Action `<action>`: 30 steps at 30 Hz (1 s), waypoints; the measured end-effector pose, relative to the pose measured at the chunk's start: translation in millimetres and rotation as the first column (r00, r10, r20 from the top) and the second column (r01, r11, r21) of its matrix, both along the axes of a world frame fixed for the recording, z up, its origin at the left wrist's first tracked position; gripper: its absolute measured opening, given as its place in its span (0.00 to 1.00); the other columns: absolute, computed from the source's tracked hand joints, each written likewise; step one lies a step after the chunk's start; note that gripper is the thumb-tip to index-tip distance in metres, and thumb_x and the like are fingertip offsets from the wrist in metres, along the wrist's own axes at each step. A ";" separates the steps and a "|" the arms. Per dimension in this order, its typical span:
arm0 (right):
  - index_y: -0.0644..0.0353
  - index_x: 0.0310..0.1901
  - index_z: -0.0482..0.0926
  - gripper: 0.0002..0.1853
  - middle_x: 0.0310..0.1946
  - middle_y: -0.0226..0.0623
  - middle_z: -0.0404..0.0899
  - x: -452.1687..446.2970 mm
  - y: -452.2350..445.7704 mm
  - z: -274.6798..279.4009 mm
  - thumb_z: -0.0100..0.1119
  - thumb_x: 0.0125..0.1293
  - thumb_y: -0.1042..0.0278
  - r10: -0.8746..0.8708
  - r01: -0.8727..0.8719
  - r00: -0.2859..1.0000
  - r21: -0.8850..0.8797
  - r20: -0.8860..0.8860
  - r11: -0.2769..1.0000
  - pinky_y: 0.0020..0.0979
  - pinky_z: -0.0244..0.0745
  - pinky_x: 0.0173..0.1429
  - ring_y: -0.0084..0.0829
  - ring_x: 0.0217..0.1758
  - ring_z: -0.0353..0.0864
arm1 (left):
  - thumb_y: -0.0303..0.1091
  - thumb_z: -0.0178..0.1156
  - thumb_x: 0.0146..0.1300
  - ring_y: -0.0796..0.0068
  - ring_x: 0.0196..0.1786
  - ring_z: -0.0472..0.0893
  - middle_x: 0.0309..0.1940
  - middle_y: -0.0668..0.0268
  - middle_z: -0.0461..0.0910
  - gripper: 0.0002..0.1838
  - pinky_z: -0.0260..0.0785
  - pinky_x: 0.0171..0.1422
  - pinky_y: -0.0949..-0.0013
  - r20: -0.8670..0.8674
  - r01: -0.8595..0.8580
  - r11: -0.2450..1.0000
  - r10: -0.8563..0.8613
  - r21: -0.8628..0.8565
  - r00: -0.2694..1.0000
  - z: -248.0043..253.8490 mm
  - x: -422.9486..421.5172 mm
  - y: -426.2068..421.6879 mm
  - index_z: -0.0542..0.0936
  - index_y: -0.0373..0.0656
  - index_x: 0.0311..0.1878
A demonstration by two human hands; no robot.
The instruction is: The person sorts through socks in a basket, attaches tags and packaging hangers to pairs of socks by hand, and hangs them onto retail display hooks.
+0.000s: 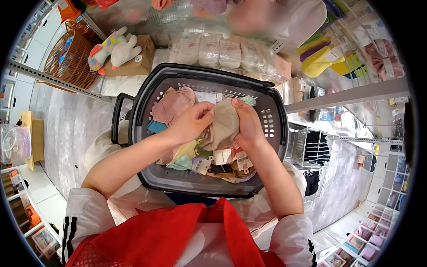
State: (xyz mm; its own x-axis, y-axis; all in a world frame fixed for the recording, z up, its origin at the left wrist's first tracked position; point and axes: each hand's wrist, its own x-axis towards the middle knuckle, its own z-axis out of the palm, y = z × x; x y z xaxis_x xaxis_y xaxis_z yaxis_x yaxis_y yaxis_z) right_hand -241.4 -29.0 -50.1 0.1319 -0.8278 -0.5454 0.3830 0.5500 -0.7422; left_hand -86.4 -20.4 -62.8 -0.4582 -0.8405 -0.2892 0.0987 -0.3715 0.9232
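Note:
A grey basket with a black rim [209, 189] is in front of me. Over its middle, my left hand [193, 122] pinches the left upper edge of a beige cloth item [222, 127]. My right hand [247, 122] grips the same item at its upper right, thumb on top. The cloth hangs down between both hands. Inside the basket, a pink cloth [173, 106] lies at the upper left, a blue piece [156, 126] below it and a mint piece [180, 163] lower down. White tags [222, 156] show at the lower middle.
Wrapped white packs [220, 51] sit on the shelf beyond the basket. A wicker basket [71, 58] and plush toys [120, 51] on a cardboard box are at upper left. A wire rack holds striped black items [316, 147] at right. Yellow items [322, 60] hang at upper right.

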 end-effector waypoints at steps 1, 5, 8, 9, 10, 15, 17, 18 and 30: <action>0.63 0.40 0.71 0.12 0.33 0.30 0.74 0.6 0.6 -4.3 0.44 0.67 0.62 -0.022 0.022 0.999 -0.008 -0.045 1.000 0.22 0.69 0.40 0.19 0.33 0.72 | 0.29 0.44 0.65 0.89 0.32 0.68 0.31 0.75 0.70 0.07 0.60 0.36 0.83 -0.055 -0.012 0.996 0.017 0.088 0.998 0.6 0.3 1.2 0.71 0.39 0.41; 0.62 0.39 0.72 0.10 0.30 0.27 0.73 0.5 2.2 -3.0 0.46 0.66 0.63 0.115 -0.125 0.992 -0.214 -0.057 0.969 0.19 0.67 0.37 0.16 0.32 0.70 | 0.30 0.45 0.65 0.86 0.36 0.72 0.35 0.74 0.72 0.07 0.64 0.41 0.81 -0.214 -0.020 0.940 0.098 0.340 0.972 14.9 1.8 0.3 0.71 0.41 0.41; 0.63 0.38 0.72 0.10 0.27 0.25 0.72 3.9 2.8 -2.0 0.48 0.65 0.64 0.105 -0.134 0.987 -0.260 -0.124 0.956 0.17 0.64 0.33 0.12 0.29 0.66 | 0.32 0.46 0.65 0.85 0.38 0.72 0.36 0.73 0.72 0.07 0.65 0.45 0.79 -0.203 0.023 0.953 0.041 0.302 0.978 11.6 5.0 -0.8 0.71 0.42 0.41; 0.63 0.38 0.72 0.10 0.27 0.25 0.72 4.6 3.3 -6.4 0.49 0.64 0.65 0.108 -0.143 0.983 -0.253 -0.149 0.957 0.16 0.63 0.33 0.12 0.29 0.66 | 0.33 0.46 0.66 0.85 0.39 0.72 0.36 0.73 0.72 0.07 0.65 0.46 0.78 -0.183 0.044 0.963 0.005 0.265 0.983 8.8 6.4 -0.5 0.71 0.42 0.41; 0.64 0.38 0.72 0.09 0.27 0.24 0.72 5.5 3.7 -9.0 0.50 0.64 0.65 0.112 -0.153 0.979 -0.245 -0.173 0.957 0.16 0.63 0.33 0.12 0.28 0.66 | 0.33 0.46 0.65 0.85 0.40 0.72 0.36 0.73 0.72 0.07 0.65 0.47 0.77 -0.157 0.022 0.974 0.014 0.224 0.987 7.5 7.4 -0.7 0.71 0.42 0.41; 0.64 0.40 0.71 0.10 0.29 0.29 0.75 4.4 2.8 9.6 0.53 0.61 0.68 0.231 -0.235 0.972 -0.138 -0.040 0.962 0.19 0.67 0.33 0.15 0.31 0.71 | 0.35 0.47 0.65 0.84 0.42 0.71 0.36 0.72 0.72 0.08 0.65 0.49 0.74 -0.167 -0.182 0.966 0.213 0.186 0.963 6.1 9.3 -3.3 0.71 0.42 0.42; 0.64 0.40 0.71 0.10 0.30 0.31 0.76 5.4 2.4 12.8 0.53 0.60 0.69 0.229 -0.228 0.973 -0.159 -0.011 0.961 0.20 0.68 0.33 0.17 0.31 0.73 | 0.36 0.47 0.65 0.83 0.41 0.72 0.37 0.72 0.72 0.09 0.64 0.50 0.74 -0.237 -0.180 0.961 0.229 0.209 0.944 8.9 10.5 -4.7 0.71 0.42 0.42; 0.64 0.40 0.70 0.10 0.30 0.32 0.76 6.1 2.5 12.5 0.53 0.60 0.69 0.215 -0.215 0.976 -0.185 -0.022 0.959 0.20 0.69 0.32 0.17 0.30 0.74 | 0.37 0.47 0.65 0.83 0.41 0.72 0.37 0.72 0.72 0.09 0.64 0.50 0.74 -0.272 -0.180 0.959 0.238 0.221 0.933 10.5 11.0 -4.9 0.70 0.42 0.42; 0.61 0.37 0.69 0.09 0.20 0.44 0.75 4.5 16.7 -4.8 0.53 0.56 0.70 -0.123 -0.474 0.621 -0.495 -0.774 0.728 0.34 0.66 0.27 0.41 0.21 0.74 | 0.29 0.53 0.61 0.88 0.31 0.68 0.32 0.74 0.71 0.08 0.61 0.35 0.84 0.105 -0.084 0.972 0.109 -0.219 0.988 12.0 12.4 -1.3 0.71 0.41 0.42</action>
